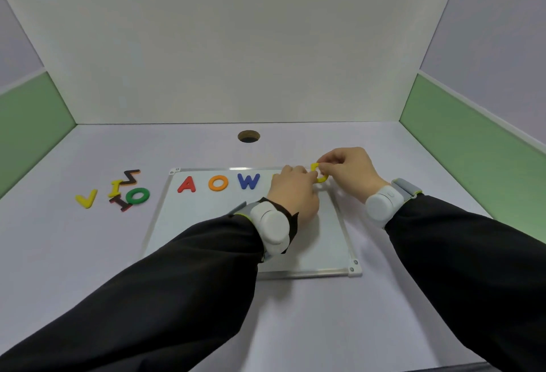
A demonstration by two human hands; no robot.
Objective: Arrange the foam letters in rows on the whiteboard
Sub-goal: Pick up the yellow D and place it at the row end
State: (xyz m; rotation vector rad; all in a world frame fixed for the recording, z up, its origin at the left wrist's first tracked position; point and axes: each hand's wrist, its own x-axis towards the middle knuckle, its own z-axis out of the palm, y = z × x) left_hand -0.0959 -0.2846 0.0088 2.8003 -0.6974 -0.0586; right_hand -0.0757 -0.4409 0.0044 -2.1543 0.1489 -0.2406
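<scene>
The whiteboard (236, 241) lies flat on the pale table (295, 327) and serves as the reference for all positions. Along its far edge, one row reads from the left: a red A (186, 184), an orange O (218, 183) and a blue W (249, 181), each apart from its neighbour. At the far right corner of the whiteboard, both hands meet on a yellow letter (319, 173) (its shape is mostly hidden by fingers). The right hand (348, 169) pinches the letter's upper part between thumb and fingertips; the left hand (295, 191) pinches its near left side, fingers curled. Whether the letter touches the board surface cannot be determined. Left of the whiteboard, off its surface, loose letters lie on the table: a yellow V (86, 197) farthest left, then a green O (137, 195) beside several overlapping pieces including an orange-and-black Z (131, 177). Beyond the whiteboard's far edge, a round hole (248, 136) opens in the table.
</scene>
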